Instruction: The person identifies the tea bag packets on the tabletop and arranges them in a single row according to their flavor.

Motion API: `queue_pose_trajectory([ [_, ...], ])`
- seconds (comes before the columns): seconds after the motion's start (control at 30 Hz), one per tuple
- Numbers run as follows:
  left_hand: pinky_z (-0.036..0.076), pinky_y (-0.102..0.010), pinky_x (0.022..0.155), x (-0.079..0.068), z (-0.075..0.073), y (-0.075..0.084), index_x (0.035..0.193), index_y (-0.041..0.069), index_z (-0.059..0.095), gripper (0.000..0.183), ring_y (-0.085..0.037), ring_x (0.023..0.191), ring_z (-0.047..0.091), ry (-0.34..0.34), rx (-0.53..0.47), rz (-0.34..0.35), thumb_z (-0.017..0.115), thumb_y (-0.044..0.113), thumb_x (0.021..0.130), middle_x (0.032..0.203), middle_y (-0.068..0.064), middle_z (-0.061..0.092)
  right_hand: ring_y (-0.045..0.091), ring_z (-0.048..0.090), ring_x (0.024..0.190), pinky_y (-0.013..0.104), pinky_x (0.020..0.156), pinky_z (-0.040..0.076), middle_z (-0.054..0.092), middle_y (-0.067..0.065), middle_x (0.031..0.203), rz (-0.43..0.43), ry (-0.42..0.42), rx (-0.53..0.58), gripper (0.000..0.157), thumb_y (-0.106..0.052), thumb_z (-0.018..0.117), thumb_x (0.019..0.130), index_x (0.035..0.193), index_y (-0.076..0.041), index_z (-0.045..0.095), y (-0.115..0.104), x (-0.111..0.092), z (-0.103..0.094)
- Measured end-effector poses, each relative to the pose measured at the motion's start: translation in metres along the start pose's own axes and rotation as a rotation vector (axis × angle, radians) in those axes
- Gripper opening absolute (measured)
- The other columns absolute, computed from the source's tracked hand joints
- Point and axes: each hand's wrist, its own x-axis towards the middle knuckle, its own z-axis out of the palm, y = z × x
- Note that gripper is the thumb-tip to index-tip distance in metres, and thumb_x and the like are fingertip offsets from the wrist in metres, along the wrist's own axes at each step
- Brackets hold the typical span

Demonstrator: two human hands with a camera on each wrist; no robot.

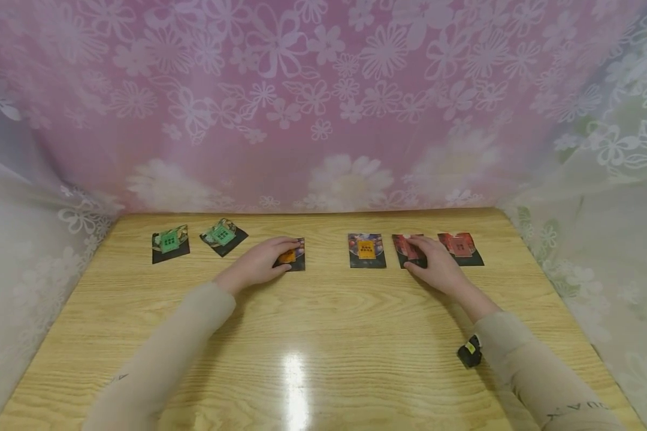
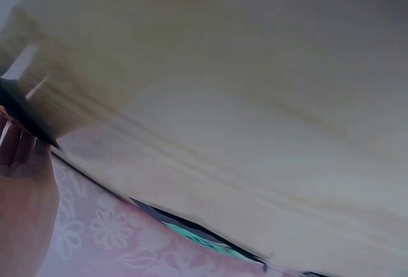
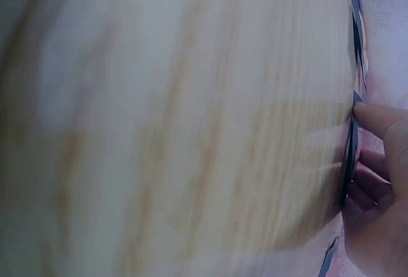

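My left hand (image 1: 260,262) holds a small flat packet with an orange label (image 1: 299,261) by its edges, thumb at the near side and fingers at the far side. My right hand (image 1: 438,264) grips a red-labelled packet (image 1: 401,257) the same way and covers part of it. In the right wrist view, thumb and fingers of that hand (image 3: 376,181) meet the dark packet (image 3: 349,156) edge-on. Between my hands lies another orange-labelled packet (image 1: 366,251). A second red-labelled packet (image 1: 462,248) is just right of my right hand.
Two green-labelled packets (image 1: 170,243) lie at the left, the inner one turned askew. The wooden table (image 1: 329,323) ends at a pink flowered curtain (image 1: 302,108). A small black object with a yellow mark (image 1: 469,353) is beside the right sleeve.
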Motion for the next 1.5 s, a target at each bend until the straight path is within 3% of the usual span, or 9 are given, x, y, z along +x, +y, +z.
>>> queue_pose_trajectory([
  [0.8, 0.037, -0.050, 0.130, 0.046, 0.010, 0.029, 0.160, 0.006, 0.047, 0.060, -0.035, 0.155, 0.043, -0.040, -0.001, 0.005, 0.067, 0.026, 0.107, 0.166, -0.015, 0.045, 0.055, 0.034, 0.152, 0.075, 0.122, 0.033, 0.041, 0.029, 0.165, -0.004, 0.012, -0.004, 0.067, -0.022, 0.073, 0.102, 0.158, 0.002, 0.046, -0.002, -0.003, -0.001],
  [1.17, 0.038, -0.050, 0.129, 0.052, 0.009, 0.041, 0.161, 0.007, 0.046, 0.061, -0.034, 0.154, 0.044, -0.057, -0.012, -0.001, 0.067, 0.025, 0.107, 0.167, -0.014, 0.045, 0.055, 0.033, 0.152, 0.074, 0.122, 0.032, 0.040, 0.029, 0.165, -0.003, 0.006, -0.008, 0.067, -0.022, 0.072, 0.102, 0.158, 0.003, 0.045, -0.002, 0.000, -0.001],
  [1.5, 0.039, -0.049, 0.129, 0.054, 0.010, 0.040, 0.161, 0.009, 0.047, 0.061, -0.033, 0.155, 0.044, -0.062, 0.009, -0.003, 0.068, 0.027, 0.107, 0.167, -0.012, 0.044, 0.054, 0.032, 0.153, 0.074, 0.123, 0.032, 0.039, 0.029, 0.166, 0.004, 0.001, -0.015, 0.067, -0.022, 0.071, 0.102, 0.159, 0.002, 0.044, 0.000, 0.000, 0.001],
])
